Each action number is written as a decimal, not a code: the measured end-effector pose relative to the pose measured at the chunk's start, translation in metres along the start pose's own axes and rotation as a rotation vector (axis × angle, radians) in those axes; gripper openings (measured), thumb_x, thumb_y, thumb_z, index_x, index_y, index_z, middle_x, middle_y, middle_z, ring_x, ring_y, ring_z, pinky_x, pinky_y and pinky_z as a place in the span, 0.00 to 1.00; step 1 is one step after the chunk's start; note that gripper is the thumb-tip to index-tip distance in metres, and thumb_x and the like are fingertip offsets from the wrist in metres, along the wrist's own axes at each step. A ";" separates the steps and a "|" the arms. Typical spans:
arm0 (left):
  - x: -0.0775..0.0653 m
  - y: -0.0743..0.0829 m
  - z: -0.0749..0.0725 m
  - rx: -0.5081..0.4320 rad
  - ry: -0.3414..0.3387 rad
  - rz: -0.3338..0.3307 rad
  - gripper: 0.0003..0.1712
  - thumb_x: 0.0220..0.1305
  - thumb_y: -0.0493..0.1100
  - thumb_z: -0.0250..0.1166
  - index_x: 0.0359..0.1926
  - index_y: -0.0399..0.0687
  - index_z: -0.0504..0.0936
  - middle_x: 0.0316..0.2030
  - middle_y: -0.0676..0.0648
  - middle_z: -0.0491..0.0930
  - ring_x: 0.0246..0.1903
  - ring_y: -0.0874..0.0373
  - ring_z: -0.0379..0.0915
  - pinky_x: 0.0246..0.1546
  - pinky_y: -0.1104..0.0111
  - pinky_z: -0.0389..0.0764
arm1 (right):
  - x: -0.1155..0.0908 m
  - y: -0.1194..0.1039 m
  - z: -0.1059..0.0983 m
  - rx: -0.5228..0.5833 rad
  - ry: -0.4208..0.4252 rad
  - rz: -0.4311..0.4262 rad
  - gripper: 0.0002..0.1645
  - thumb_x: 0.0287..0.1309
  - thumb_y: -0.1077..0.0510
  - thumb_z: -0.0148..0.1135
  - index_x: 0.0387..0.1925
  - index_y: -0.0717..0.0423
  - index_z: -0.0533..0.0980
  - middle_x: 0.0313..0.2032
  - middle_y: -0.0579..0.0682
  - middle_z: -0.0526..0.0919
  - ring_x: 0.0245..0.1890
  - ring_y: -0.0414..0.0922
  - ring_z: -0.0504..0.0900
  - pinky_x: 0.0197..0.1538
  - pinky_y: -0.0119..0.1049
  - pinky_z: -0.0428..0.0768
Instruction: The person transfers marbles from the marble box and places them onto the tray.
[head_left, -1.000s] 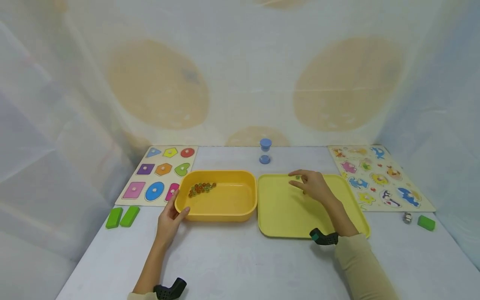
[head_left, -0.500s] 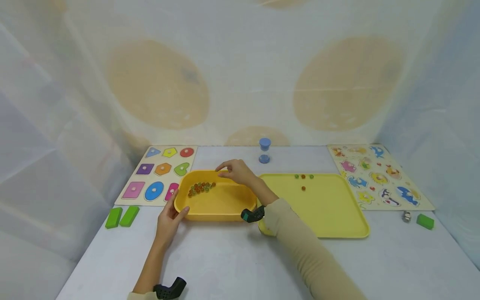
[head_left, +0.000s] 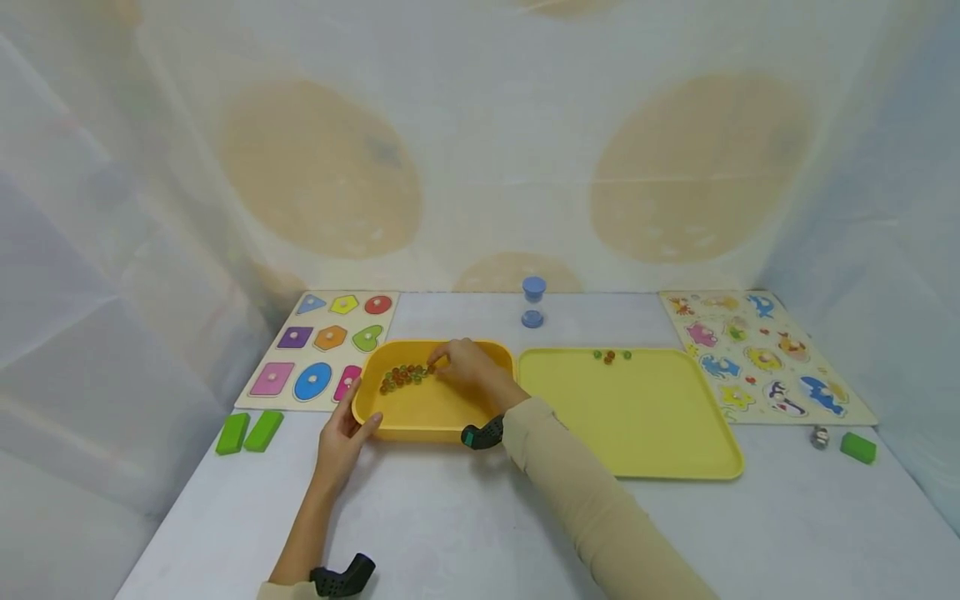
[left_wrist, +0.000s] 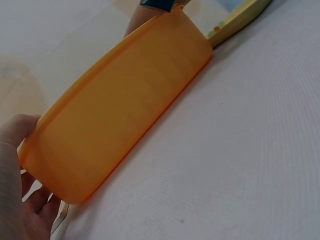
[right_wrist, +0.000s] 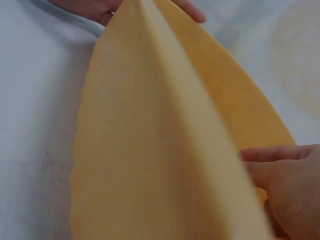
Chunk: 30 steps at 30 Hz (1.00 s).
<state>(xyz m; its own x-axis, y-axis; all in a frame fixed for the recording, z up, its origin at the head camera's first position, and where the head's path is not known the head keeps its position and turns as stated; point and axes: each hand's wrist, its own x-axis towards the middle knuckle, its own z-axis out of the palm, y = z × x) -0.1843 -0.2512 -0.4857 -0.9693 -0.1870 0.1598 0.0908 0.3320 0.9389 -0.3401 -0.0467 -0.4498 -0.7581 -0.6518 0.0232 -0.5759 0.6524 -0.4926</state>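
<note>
My left hand grips the left end of a yellow plastic basin, thumb at the near rim and fingers round the outer side. Its curved wall fills much of the left wrist view. Red and green glass marbles lie clustered in the basin's left half. My right hand reaches down inside, its thumb and index finger pinching a reddish marble at the cluster's right end. In the right wrist view the basin's near rim hides the fingertips of my right hand.
Right of the basin lies a pale yellow tray with several marbles at its far edge. A blue sand timer stands behind. Puzzle boards flank both sides. Green blocks and a small silvery object lie on the table.
My right hand has moved left from above the tray and down into the basin, to the marbles. One reddish marble on the tray has rolled back toward the others. My left hand stays put.
</note>
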 end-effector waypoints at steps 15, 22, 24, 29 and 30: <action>-0.001 -0.003 0.001 -0.002 0.001 0.011 0.38 0.59 0.47 0.61 0.67 0.67 0.53 0.66 0.58 0.54 0.64 0.57 0.55 0.52 0.82 0.66 | -0.040 -0.001 -0.044 0.048 0.131 -0.101 0.10 0.53 0.51 0.61 0.37 0.46 0.80 0.25 0.45 0.79 0.18 0.39 0.63 0.22 0.27 0.62; -0.002 -0.002 -0.001 -0.008 0.001 0.022 0.38 0.58 0.46 0.61 0.67 0.63 0.54 0.66 0.57 0.54 0.63 0.56 0.56 0.50 0.83 0.67 | -0.114 0.042 -0.088 0.041 0.295 -0.089 0.13 0.54 0.50 0.60 0.39 0.50 0.80 0.10 0.43 0.57 0.11 0.38 0.52 0.15 0.28 0.53; -0.002 -0.001 -0.001 -0.011 0.001 0.026 0.38 0.58 0.46 0.61 0.67 0.62 0.54 0.66 0.57 0.54 0.63 0.56 0.56 0.50 0.83 0.67 | -0.135 0.065 -0.090 0.026 0.322 -0.042 0.13 0.53 0.50 0.61 0.38 0.50 0.80 0.10 0.42 0.56 0.11 0.38 0.51 0.15 0.28 0.53; 0.000 0.000 -0.001 0.001 -0.004 0.026 0.39 0.59 0.46 0.61 0.67 0.62 0.53 0.66 0.57 0.54 0.63 0.57 0.55 0.51 0.82 0.67 | -0.180 0.117 -0.085 0.009 0.314 0.126 0.12 0.53 0.51 0.61 0.38 0.52 0.80 0.13 0.51 0.66 0.13 0.40 0.52 0.17 0.30 0.55; 0.000 0.000 -0.001 0.006 -0.003 0.025 0.39 0.59 0.47 0.61 0.67 0.62 0.53 0.66 0.57 0.54 0.63 0.57 0.55 0.51 0.82 0.67 | -0.187 0.125 -0.083 -0.001 0.307 0.157 0.12 0.53 0.51 0.61 0.38 0.52 0.80 0.16 0.53 0.70 0.14 0.40 0.53 0.18 0.30 0.56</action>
<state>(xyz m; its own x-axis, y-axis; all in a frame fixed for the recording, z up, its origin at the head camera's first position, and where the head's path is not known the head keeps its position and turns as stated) -0.1838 -0.2524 -0.4851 -0.9675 -0.1755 0.1821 0.1136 0.3417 0.9329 -0.2959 0.1891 -0.4436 -0.8940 -0.3966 0.2083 -0.4453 0.7359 -0.5101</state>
